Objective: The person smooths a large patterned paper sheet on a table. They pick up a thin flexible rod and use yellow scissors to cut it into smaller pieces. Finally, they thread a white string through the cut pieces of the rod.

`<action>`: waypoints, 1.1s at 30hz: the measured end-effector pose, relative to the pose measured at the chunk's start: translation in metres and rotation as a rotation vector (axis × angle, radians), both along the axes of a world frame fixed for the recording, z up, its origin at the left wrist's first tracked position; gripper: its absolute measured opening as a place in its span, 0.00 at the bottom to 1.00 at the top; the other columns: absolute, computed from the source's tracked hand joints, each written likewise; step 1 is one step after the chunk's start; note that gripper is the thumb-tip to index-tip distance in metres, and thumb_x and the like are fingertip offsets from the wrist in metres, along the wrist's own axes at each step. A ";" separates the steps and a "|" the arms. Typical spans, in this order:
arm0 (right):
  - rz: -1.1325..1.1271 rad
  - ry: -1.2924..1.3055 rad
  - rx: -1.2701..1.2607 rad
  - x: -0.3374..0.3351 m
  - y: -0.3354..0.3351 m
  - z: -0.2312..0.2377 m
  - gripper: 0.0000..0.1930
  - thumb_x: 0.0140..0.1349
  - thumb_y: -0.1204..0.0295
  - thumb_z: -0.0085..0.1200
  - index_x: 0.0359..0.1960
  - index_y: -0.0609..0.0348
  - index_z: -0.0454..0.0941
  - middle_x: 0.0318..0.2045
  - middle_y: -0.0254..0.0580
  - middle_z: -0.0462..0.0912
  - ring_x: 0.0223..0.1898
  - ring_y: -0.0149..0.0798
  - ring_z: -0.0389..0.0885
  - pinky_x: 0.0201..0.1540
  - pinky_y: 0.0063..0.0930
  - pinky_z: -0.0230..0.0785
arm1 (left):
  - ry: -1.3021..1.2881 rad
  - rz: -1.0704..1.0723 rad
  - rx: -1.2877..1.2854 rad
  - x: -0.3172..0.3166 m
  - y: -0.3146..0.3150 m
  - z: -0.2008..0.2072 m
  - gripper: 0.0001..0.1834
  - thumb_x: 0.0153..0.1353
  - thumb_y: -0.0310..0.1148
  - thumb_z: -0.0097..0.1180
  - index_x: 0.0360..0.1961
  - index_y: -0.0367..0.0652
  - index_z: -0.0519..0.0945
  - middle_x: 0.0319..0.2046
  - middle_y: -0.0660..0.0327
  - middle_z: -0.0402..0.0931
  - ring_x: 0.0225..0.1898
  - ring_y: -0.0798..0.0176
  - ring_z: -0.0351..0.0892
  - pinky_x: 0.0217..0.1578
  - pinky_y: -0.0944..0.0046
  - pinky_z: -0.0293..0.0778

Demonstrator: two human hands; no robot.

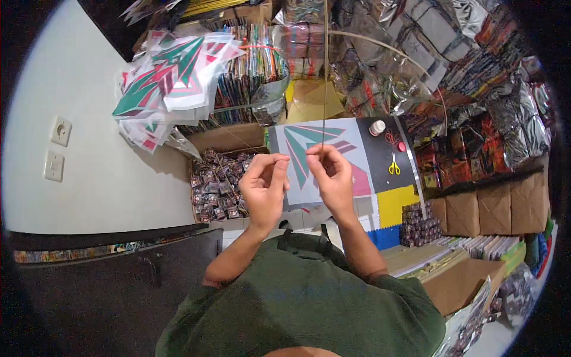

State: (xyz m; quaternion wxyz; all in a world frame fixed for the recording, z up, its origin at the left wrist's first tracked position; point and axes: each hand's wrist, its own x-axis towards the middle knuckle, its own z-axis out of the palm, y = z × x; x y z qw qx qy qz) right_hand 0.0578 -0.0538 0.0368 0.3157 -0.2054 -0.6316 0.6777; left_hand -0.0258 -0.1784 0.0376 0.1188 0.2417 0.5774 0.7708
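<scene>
Both hands are raised over a printed sheet (363, 146), white with a green, pink and maroon pattern, on a dark tabletop (386, 172). In a pinch, my right hand (334, 181) holds a thin stick (325, 77) that runs up past the top edge. A slender strip (386, 47) arcs from near that stick toward the right, its end tipped down. My left hand (264, 187) is closed with thumb and fingertips together, a little apart from the right; what it pinches, if anything, is too small to make out.
Yellow scissors (394, 166), a small white bottle (377, 127), its red cap (401, 147) and red thread (392, 138) lie at the table's right. Patterned sheets (172, 77) pile up far left. A box of small packets (217, 184) stands left, brown cartons (493, 205) right.
</scene>
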 end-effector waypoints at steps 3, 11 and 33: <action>0.042 0.066 -0.046 -0.001 -0.011 0.019 0.09 0.67 0.75 0.67 0.46 0.63 0.83 0.30 0.21 0.75 0.29 0.15 0.62 0.29 0.14 0.52 | 0.023 0.010 0.024 0.005 0.001 0.011 0.04 0.71 0.23 0.63 0.42 0.34 0.85 0.38 0.63 0.78 0.22 0.76 0.76 0.19 0.74 0.68; 0.020 0.034 0.134 0.001 -0.016 0.026 0.08 0.64 0.76 0.68 0.42 0.65 0.84 0.32 0.25 0.74 0.29 0.16 0.64 0.28 0.16 0.54 | 0.156 0.091 -0.053 0.012 -0.001 0.017 0.03 0.68 0.21 0.64 0.42 0.35 0.86 0.38 0.62 0.78 0.21 0.76 0.78 0.17 0.74 0.70; -0.139 -0.010 0.562 0.046 0.005 0.032 0.07 0.66 0.79 0.60 0.44 0.66 0.79 0.34 0.43 0.78 0.29 0.35 0.76 0.32 0.30 0.67 | 0.432 0.061 -0.177 0.042 0.024 0.022 0.05 0.64 0.20 0.67 0.41 0.35 0.88 0.35 0.60 0.81 0.20 0.74 0.78 0.19 0.72 0.71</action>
